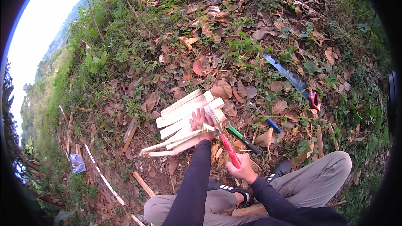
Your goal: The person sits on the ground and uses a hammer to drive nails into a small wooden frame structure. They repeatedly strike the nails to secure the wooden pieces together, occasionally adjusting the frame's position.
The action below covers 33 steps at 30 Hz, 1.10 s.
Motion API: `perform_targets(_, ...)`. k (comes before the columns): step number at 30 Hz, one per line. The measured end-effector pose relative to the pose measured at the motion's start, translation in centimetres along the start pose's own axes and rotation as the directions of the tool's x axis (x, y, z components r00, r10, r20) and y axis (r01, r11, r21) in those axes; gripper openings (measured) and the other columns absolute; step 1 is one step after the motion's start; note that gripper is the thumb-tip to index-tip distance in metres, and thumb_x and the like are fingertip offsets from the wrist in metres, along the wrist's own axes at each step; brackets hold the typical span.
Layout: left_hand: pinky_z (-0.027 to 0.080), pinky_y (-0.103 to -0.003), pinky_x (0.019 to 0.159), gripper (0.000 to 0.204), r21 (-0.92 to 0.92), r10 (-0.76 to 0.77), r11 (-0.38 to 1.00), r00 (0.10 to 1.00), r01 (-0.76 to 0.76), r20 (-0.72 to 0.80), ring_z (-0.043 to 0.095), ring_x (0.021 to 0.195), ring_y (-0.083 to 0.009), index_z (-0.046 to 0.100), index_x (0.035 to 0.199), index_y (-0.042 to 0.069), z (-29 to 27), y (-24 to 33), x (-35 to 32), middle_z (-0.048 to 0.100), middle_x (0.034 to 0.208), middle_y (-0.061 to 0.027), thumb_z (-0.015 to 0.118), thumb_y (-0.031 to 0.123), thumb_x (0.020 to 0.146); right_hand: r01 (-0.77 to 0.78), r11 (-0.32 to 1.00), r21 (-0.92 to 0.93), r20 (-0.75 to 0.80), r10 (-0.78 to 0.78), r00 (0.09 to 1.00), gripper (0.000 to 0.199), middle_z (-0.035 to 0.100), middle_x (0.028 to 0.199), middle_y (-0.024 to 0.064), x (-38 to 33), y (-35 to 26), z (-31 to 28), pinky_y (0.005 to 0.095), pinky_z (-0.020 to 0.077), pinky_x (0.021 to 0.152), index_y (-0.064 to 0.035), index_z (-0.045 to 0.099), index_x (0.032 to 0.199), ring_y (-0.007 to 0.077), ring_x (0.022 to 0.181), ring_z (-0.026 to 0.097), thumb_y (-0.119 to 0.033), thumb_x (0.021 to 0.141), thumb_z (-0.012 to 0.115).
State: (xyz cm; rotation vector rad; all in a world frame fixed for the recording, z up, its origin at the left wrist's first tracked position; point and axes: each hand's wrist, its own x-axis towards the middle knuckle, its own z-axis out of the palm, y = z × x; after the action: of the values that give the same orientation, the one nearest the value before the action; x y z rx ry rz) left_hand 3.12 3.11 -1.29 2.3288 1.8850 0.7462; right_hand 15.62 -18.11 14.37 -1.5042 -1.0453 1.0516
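Observation:
My left hand lies with fingers spread on a row of pale wooden slats, which look joined into a small panel. A narrower wooden strip sticks out at the panel's near side, by my left wrist. My right hand is closed round the red handle of a tool. Its long, narrow metal blade runs up past my left hand along the slats' right ends; it looks like a pruning saw. Just right of it lies a tool with a green and black handle, probably a hammer, its head partly hidden.
On the leafy ground at right lie a blue-handled screwdriver and a handsaw with blue blade and red handle. Loose wood strips and a crumpled plastic bag are at left. My bent legs frame the near side.

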Motion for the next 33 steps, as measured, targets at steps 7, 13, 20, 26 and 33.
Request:
perform_targets(7,0.031,-0.061,0.110,0.044,-0.023,0.031,0.999,0.999,-0.031,-0.017,0.048,0.134,-0.0437,0.065,0.129,0.005,1.0,1.0,0.3,0.059,0.138,-0.0203,0.048,0.023,0.093,0.022,1.000,0.001,-0.057,-0.022,0.998,0.029,0.045,0.048,0.0069,4.7,2.8,0.3,0.0344,0.0351,0.046,-0.0022,0.046,0.059,0.0144,0.042,0.042,-0.013,0.076,0.068)
perform_targets(13,0.035,-0.059,0.111,0.044,-0.071,0.015,0.997,0.997,-0.021,-0.082,0.050,0.134,-0.0404,0.067,0.128,0.009,0.1,0.1,-0.5,0.060,0.139,-0.0151,0.052,0.023,0.089,0.080,0.997,-0.020,-0.013,-0.080,0.997,0.028,0.046,0.049,0.0061,1.1,1.4,-0.3,0.0334,0.0368,0.046,-0.0038,0.049,0.060,0.0154,0.043,0.046,-0.014,0.077,0.068)
perform_targets(20,0.032,-0.059,0.113,0.042,-0.053,-0.012,0.999,0.998,0.009,-0.064,0.049,0.135,-0.0401,0.067,0.128,0.008,0.0,0.7,-0.8,0.059,0.140,-0.0152,0.051,0.019,0.091,0.028,0.999,-0.037,0.031,-0.027,0.999,0.031,0.039,0.047,0.0015,-3.5,1.8,-1.7,0.0328,0.0320,0.044,-0.0060,0.042,0.056,0.0125,0.041,0.039,-0.013,0.073,0.066)
perform_targets(26,0.029,-0.055,0.117,0.044,-0.013,0.049,0.999,0.998,-0.049,-0.037,0.042,0.140,-0.0374,0.057,0.138,0.007,-1.1,1.4,-1.3,0.054,0.144,-0.0170,0.049,0.020,0.096,0.026,0.999,0.020,0.007,-0.027,1.000,0.029,0.042,0.052,-0.0009,-2.9,2.6,-3.0,0.0314,0.0320,0.047,-0.0055,0.043,0.059,0.0091,0.049,0.039,-0.012,0.075,0.066)
perform_targets(33,0.053,-0.043,0.076,0.041,-0.388,-0.352,0.835,0.920,0.391,0.171,0.071,0.081,-0.0297,0.064,0.126,0.001,-9.2,-0.7,-5.1,0.074,0.091,-0.0179,0.059,0.003,0.085,0.052,0.998,0.036,0.005,-0.052,0.999,0.030,0.039,0.053,-0.0025,-3.3,4.7,-2.1,0.0319,0.0284,0.047,-0.0054,0.042,0.060,0.0073,0.050,0.036,-0.011,0.078,0.065)
